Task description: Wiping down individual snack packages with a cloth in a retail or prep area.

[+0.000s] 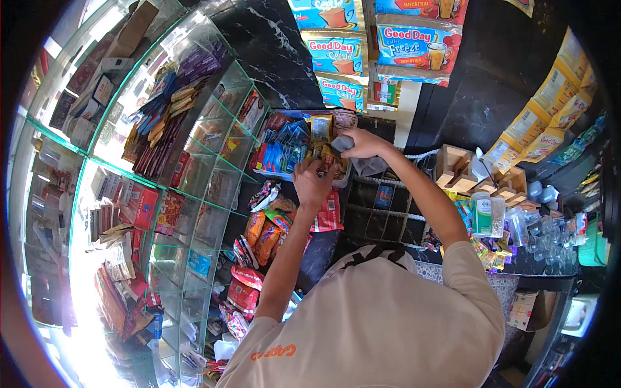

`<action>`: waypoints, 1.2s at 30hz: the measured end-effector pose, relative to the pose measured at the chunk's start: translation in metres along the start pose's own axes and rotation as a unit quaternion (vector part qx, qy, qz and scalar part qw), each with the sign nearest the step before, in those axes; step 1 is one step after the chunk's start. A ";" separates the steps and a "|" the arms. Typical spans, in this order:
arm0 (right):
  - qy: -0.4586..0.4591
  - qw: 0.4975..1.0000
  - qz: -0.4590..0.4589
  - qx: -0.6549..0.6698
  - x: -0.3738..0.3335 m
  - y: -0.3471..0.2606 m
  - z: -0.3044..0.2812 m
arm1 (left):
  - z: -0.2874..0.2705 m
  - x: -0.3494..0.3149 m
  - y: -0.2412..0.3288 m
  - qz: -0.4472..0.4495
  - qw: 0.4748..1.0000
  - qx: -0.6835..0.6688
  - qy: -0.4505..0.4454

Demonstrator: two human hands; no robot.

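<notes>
A blue-rimmed bin (279,173) full of small packets stands at the far middle. My left hand (313,185) reaches into its near right part, fingers curled among gold-brown sachets (327,155). What those fingers grip is mostly hidden. In my right hand (363,143) is a bunched grey cloth (370,165), held at the bin's right edge and hanging down beside it. Blue sachets (284,147) fill the bin's left side, and a yellow-gold packet (321,127) stands at its back.
Glass shelves (187,226) with packets run along the left. Snack bags (265,242) lie near my left forearm. Sachet strips (336,55) hang above the bin. Right of my arm are a wire rack (381,216), a wooden organizer (456,169), a jar (482,213) and clear cups (550,239).
</notes>
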State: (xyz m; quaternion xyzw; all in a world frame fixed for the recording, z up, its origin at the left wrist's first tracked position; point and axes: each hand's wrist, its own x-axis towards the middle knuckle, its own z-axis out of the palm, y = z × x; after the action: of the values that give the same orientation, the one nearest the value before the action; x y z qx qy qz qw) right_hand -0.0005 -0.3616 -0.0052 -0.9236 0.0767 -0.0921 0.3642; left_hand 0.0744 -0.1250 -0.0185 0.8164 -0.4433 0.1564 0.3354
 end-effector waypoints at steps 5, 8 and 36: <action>-0.044 0.997 0.008 0.060 0.002 0.001 0.000 | 0.004 0.001 -0.010 -0.036 0.999 0.006 -0.019; -0.107 0.994 0.006 0.036 0.010 -0.009 -0.002 | 0.009 0.004 -0.016 -0.056 0.996 0.007 -0.072; -0.284 0.947 0.056 -0.139 0.052 -0.055 0.028 | -0.004 0.004 -0.041 -0.128 0.990 0.006 -0.062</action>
State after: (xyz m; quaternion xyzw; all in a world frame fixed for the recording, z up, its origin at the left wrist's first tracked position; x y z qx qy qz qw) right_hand 0.0607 -0.3143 0.0183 -0.9470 0.0338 0.2064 0.2439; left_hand 0.1114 -0.1088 -0.0298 0.8764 -0.3544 0.0638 0.3197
